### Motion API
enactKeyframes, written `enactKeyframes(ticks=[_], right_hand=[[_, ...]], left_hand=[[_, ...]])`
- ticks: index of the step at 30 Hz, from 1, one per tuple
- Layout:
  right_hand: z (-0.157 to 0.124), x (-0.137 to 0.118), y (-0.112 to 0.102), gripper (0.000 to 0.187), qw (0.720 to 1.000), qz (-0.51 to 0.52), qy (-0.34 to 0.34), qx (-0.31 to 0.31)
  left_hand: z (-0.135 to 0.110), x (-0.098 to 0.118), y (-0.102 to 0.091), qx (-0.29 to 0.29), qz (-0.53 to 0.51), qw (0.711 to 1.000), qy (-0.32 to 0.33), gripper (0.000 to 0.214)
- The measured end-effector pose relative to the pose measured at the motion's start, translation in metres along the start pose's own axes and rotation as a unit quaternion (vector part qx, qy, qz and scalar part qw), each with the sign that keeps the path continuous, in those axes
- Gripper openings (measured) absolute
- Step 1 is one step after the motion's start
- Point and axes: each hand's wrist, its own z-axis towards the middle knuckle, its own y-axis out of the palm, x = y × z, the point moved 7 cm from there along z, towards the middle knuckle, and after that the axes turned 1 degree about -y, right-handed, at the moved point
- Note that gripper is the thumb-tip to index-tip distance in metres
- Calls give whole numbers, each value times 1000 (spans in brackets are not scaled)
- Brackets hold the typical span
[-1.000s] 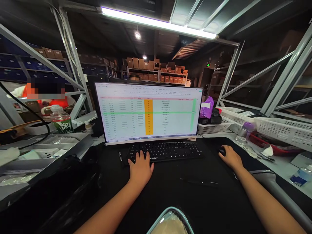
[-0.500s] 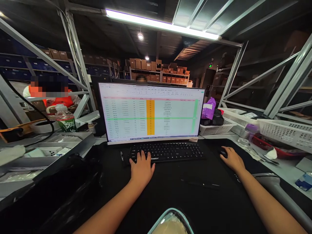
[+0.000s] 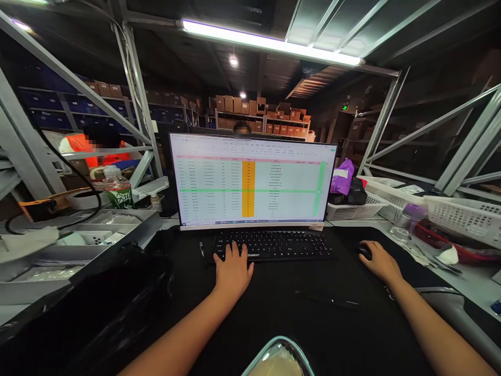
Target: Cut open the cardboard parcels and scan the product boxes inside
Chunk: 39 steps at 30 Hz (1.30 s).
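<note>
The spreadsheet [image 3: 282, 180] is up on the wide monitor [image 3: 175, 177], its rows filled well down the screen. A green band [image 3: 219, 191] runs across one row, with filled lines above and below it. The print is too small to read, so what is finished and what remains cannot be told.

Down to the hands: the left hand [image 3: 234, 274] lies palm down, fingers spread and gripping nothing, on the left part of the black keyboard [image 3: 285, 244]. Over on the right, the right hand [image 3: 381, 262] curls around the rounded, dark mouse [image 3: 365, 251], on the mat's right side.

And what a mix of surfaces! The mat [image 3: 258, 318] is matte black; the crumpled plastic [image 3: 129, 284] at left is glossy and creased. Beyond the mouse, white baskets [image 3: 465, 216] show perforated walls, and a shiny purple bag [image 3: 341, 177] bulges beside the monitor. A smooth grey device [image 3: 446, 298] lies by the right forearm.
</note>
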Motion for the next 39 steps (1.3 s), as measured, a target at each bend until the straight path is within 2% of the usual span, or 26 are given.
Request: enactKeyframes(ticks=[12, 19, 28, 33, 39], right_hand=[[-2, -9, -5, 43, 999, 17, -19, -27], [-2, -7, -2, 55, 998, 31, -25, -48], [-2, 3, 7, 53, 998, 21, -54, -35], [-2, -1, 5, 55, 998, 6, -50, -44], [1, -8, -1, 54, 998, 36, -46, -19]], left_hand=[[-1, 0, -2, -12, -14, 1000, -1, 60], [-2, -1, -3, -20, -30, 999, -10, 62], [-1, -1, -3, -14, -37, 999, -6, 63], [-1, -1, -1, -12, -39, 999, -6, 63], [-3, -1, -2, -11, -39, 999, -11, 62]])
